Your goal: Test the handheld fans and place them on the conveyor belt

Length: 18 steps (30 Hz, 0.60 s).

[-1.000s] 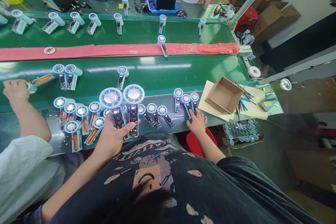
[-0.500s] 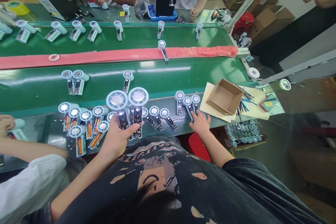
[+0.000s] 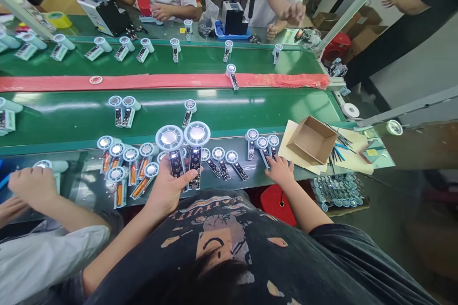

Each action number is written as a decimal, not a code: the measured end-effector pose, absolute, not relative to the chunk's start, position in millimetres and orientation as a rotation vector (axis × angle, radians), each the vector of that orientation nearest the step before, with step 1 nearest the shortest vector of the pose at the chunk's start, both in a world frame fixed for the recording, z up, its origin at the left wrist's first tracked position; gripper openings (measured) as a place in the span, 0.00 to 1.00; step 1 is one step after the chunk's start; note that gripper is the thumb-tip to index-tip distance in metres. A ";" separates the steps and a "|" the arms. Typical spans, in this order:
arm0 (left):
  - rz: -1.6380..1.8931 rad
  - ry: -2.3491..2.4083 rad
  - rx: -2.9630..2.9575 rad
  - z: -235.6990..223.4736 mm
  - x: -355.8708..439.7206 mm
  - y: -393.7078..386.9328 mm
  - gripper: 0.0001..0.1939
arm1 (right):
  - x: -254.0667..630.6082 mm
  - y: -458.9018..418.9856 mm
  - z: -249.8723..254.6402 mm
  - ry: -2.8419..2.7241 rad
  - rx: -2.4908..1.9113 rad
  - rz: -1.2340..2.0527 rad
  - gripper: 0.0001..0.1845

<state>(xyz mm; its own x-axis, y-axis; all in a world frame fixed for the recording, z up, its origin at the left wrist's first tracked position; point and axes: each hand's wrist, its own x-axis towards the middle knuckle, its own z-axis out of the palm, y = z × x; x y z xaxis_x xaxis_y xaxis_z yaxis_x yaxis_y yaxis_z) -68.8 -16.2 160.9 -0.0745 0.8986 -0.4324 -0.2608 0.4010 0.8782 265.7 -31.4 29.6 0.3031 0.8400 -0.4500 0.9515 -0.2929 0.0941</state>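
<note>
My left hand (image 3: 171,183) is closed around two light-blue handheld fans, a left fan (image 3: 169,138) and a right fan (image 3: 197,133), held upright side by side. Their handles lie open and show black circuit boards; a small white light glows on the left one. My right hand (image 3: 281,170) rests at the table edge with fingers spread, fingertips touching or close to the lower ends of two fans, a middle fan (image 3: 262,143) and a right-hand fan (image 3: 273,141). Another fan (image 3: 252,135) lies just left of them. Several fans (image 3: 232,157) with bare boards lie between my hands.
Several fans with orange wiring (image 3: 131,155) lie left of my left hand. Beyond runs a green conveyor belt (image 3: 214,114) with a red strip (image 3: 171,81). A cardboard box (image 3: 311,140) sits right, above a crate of fan parts (image 3: 336,190). Co-workers sit left and opposite.
The view has shifted a little, so the scene sits further right. My hands keep nearly the same pose. The neighbour's arm at left has risen, and a co-worker opposite has lifted a hand.
</note>
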 end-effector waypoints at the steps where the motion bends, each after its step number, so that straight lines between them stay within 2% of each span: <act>1: 1.081 1.289 0.651 160.7 -70.4 -16.9 0.37 | 266.9 -30.1 30.6 1.612 2.222 -0.458 0.32; 14: 1.135 1.346 0.637 154.7 -93.4 -26.3 0.37 | 266.4 -20.2 32.3 1.502 2.193 -0.509 0.30; 18: 1.130 1.314 0.654 153.1 -98.9 -27.9 0.37 | 262.3 -23.6 29.4 1.479 2.204 -0.510 0.34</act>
<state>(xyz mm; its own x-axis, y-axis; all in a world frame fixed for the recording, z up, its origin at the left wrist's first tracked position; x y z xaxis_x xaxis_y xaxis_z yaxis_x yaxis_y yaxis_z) -98.9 -27.9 153.1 -0.1184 0.9060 -0.4065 -0.2662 0.3654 0.8920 262.3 -23.6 29.4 0.3620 0.7699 -0.5256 0.9302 -0.3351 0.1498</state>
